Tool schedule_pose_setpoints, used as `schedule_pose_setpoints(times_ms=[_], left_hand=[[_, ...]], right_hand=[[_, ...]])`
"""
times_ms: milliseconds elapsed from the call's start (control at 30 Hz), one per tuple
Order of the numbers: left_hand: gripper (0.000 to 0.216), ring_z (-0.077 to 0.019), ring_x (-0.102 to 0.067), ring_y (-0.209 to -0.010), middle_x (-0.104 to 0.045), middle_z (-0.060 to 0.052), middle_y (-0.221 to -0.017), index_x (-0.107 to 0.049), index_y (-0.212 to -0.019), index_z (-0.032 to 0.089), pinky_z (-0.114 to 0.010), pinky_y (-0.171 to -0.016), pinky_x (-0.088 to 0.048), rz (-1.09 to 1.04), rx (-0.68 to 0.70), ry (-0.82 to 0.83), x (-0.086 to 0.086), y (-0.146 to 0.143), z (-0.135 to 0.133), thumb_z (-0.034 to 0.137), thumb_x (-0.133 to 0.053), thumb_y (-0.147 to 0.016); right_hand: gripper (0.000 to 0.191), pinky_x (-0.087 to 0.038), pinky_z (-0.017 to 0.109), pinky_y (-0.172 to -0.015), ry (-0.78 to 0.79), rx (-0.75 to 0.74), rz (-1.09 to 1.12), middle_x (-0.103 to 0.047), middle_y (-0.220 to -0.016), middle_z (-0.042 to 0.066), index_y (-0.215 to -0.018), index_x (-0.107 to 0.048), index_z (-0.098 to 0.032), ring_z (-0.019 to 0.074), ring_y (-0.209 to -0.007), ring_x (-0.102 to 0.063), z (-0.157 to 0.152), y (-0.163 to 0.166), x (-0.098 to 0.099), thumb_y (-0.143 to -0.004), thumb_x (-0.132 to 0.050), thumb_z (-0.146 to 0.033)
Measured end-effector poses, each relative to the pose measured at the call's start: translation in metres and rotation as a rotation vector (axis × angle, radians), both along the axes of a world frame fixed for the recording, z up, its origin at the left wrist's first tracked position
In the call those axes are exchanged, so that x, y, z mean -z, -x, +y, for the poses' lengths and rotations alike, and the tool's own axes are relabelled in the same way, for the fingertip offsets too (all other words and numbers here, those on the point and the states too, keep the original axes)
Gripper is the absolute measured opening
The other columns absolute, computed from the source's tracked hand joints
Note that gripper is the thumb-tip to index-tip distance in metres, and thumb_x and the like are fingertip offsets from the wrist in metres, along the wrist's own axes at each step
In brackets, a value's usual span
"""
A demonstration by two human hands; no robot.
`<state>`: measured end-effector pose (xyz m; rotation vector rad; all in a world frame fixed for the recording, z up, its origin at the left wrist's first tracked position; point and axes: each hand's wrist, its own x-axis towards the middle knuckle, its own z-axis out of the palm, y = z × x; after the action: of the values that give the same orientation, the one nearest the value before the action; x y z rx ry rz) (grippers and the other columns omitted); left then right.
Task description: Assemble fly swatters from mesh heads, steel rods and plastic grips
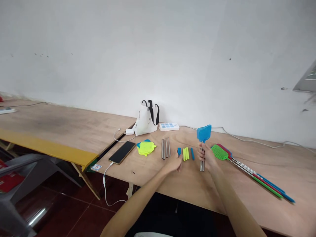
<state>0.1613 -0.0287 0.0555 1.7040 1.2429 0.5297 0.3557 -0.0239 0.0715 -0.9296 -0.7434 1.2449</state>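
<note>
My right hand (206, 156) is wrapped round two metal tubes (202, 167), upright above the table, with a blue fly swatter head (204, 133) at the top. Whether both tubes join the head is hidden by my fingers. My left hand (174, 162) is closed on a short blue handle (179, 151) at the table surface; the handle's lower part is hidden. To its right lie yellow handles (185, 154) and another blue handle (192, 153). Several loose metal tubes (166, 148) lie left of it. Yellow swatter heads (146, 148) rest on a blue one (140, 143).
Swatters with green (219, 152) and red heads lie at the right of the wooden table (148, 166). A phone (122, 152) charges at the left. A white bag (145, 121) and power strip (169, 126) stand by the wall. A yellow-edged table (74, 144) adjoins the left side.
</note>
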Motion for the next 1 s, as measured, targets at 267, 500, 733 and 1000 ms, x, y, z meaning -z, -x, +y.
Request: schedule_pose_setpoints(times_ms=[267,500,733,1000], left_hand=[[0.038,-0.0316,-0.068,-0.11,-0.068,-0.017,-0.12,-0.056,-0.125,0.018,-0.043,-0.096,-0.049,0.007,-0.071,-0.232,0.002,0.003,0.026,0.041,-0.055,-0.096],[0.077,-0.0284,-0.041,-0.144,-0.042,-0.017,-0.156,-0.037,-0.151,0.02,-0.043,-0.114,-0.039,-0.463,-0.162,-0.521,-0.032,0.041,0.049,0.047,-0.07,-0.087],[0.05,-0.0208,-0.068,-0.071,-0.075,-0.007,-0.086,-0.074,-0.106,0.013,-0.03,-0.061,-0.055,-0.354,0.156,-0.268,-0.05,0.086,0.052,0.058,-0.068,-0.086],[0.047,-0.0187,-0.064,-0.072,-0.072,-0.005,-0.079,-0.073,-0.09,0.014,-0.024,-0.056,-0.047,-0.349,-0.028,-0.399,-0.049,0.06,0.051,0.06,-0.069,-0.083]], right_hand=[[0.046,-0.017,0.013,-0.033,0.055,-0.214,-0.101,-0.042,-0.052,-0.012,-0.085,-0.048,-0.024,0.003,-0.036,-0.026,-0.024,0.056,0.008,-0.076,-0.077,-0.059],[0.041,-0.014,0.015,-0.033,0.131,-0.533,-0.175,-0.04,-0.052,-0.014,-0.098,-0.051,-0.025,0.0034,-0.037,-0.019,-0.055,0.069,-0.011,-0.079,-0.076,-0.052],[0.04,-0.011,0.016,-0.036,0.216,-0.65,-0.202,-0.038,-0.055,-0.013,-0.092,-0.048,-0.025,0.003,-0.04,-0.017,-0.072,0.069,-0.006,-0.08,-0.075,-0.051],[0.046,-0.006,0.017,-0.039,0.228,-0.553,-0.353,-0.031,-0.055,-0.013,-0.079,-0.046,-0.024,0.003,-0.043,-0.012,-0.074,0.064,-0.027,-0.078,-0.073,-0.06]])
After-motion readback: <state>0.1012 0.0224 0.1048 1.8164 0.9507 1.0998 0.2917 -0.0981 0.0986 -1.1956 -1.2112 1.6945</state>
